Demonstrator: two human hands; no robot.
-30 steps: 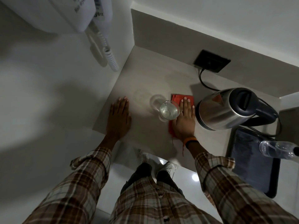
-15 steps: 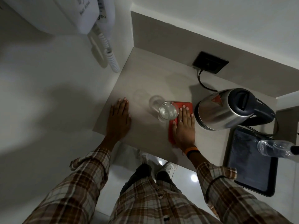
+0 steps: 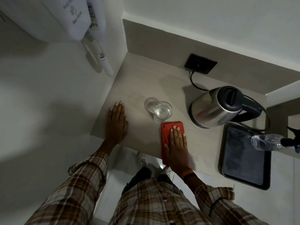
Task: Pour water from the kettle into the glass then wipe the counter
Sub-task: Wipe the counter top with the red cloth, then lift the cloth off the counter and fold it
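My right hand [image 3: 177, 146] lies flat, fingers straight and close together, palm pressed on a folded red cloth [image 3: 167, 137] at the front edge of the matte grey counter [image 3: 142, 75]. The cloth, soft and rectangular, overhangs that edge slightly and sits just in front of a clear round glass [image 3: 162, 112] holding water. My left hand [image 3: 116, 125] is spread flat and empty on the bare counter near its left front corner, well apart from the glass. A shiny brushed-steel kettle [image 3: 211, 108] with a dark plastic lid and handle stands to the right of the glass, its black cord running to a dark wall socket [image 3: 200, 63]. Right of the kettle lies a dark rectangular tray [image 3: 243, 159] with rounded corners, and a clear plastic bottle [image 3: 267, 142] rests across its far corner. A white wall-mounted hair dryer [image 3: 69, 17] with a coiled cord hangs at upper left.
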